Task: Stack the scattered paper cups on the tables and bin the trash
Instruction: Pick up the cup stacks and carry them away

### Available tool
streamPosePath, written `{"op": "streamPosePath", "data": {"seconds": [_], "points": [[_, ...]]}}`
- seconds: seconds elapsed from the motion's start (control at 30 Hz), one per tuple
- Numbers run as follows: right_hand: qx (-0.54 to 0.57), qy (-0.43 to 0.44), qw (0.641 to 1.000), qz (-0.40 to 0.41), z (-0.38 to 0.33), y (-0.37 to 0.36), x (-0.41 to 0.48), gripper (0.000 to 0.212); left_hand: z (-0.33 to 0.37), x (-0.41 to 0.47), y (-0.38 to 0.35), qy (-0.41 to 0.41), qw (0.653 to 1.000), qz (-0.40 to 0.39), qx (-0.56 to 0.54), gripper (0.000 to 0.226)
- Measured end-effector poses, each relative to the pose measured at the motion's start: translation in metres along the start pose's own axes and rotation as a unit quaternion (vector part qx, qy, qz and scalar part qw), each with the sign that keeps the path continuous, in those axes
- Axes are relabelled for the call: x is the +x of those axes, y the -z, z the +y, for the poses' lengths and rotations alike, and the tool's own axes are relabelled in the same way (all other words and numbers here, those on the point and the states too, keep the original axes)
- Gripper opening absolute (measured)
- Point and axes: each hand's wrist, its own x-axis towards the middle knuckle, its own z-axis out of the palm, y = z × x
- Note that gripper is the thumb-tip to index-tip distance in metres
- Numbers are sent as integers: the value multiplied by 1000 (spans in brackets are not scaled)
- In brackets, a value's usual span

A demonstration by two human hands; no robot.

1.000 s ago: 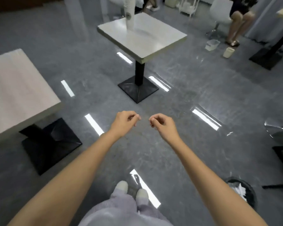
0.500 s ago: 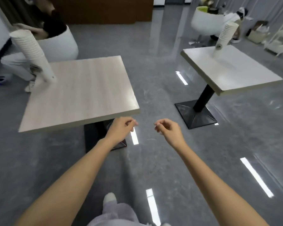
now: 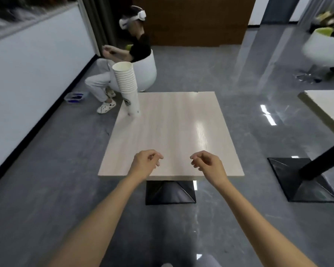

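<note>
the left hand and the right hand are hanging over the near edge of the table, fingers loose and bent, holding nothing. a tall stack of paper cups is standing at the far left corner, leaning a bit.

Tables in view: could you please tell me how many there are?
2. One table stands directly ahead, with a cup stack at its far left corner; a second table is cut off at the right edge. More may lie out of frame.

Both arms outstretched; left hand, right hand empty, fingers loosely curled.
</note>
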Motion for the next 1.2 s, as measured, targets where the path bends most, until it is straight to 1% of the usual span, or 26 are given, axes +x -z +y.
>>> {"op": "streamPosePath", "data": {"seconds": [0.17, 0.33, 0.47, 0.63, 0.77, 0.83, 0.87, 0.9, 0.97, 1.1, 1.17, 1.2], "points": [[-24, 14, 999, -46, -14, -29, 64, 15, -19, 46, 33, 25, 999, 44, -7, 21], [-48, 27, 995, -87, -21, -44, 139, 17, -29, 104, 49, 30, 995, 100, -7, 22], [-60, 32, 991, -112, -29, -52, 194, 18, -40, 151, 60, 56, 989, 132, -26, 34], [-70, 25, 987, -144, -33, -68, 242, 19, -54, 200, 76, 83, 982, 166, -39, 35], [-68, 12, 986, -153, -32, -84, 264, 19, -66, 229, 90, 102, 978, 177, -49, 25], [-69, 5, 985, -156, -31, -92, 271, 20, -75, 245, 101, 110, 974, 186, -73, 15], [-71, 1, 985, -156, -31, -96, 274, 20, -79, 254, 108, 122, 971, 190, -83, 9], [-72, -3, 985, -154, -30, -100, 277, 20, -82, 263, 116, 137, 969, 187, -90, 9], [-73, -14, 987, -145, -28, -109, 281, 20, -88, 283, 132, 164, 966, 161, -116, 27], [-73, -35, 989, -121, -25, -128, 288, 18, -88, 321, 161, 152, 976, 84, -132, 66], [-71, -45, 991, -105, -24, -137, 292, 18, -90, 341, 167, 144, 978, 56, -142, 79], [-69, -49, 992, -96, -23, -141, 293, 18, -93, 351, 168, 140, 978, 44, -146, 81]]}}
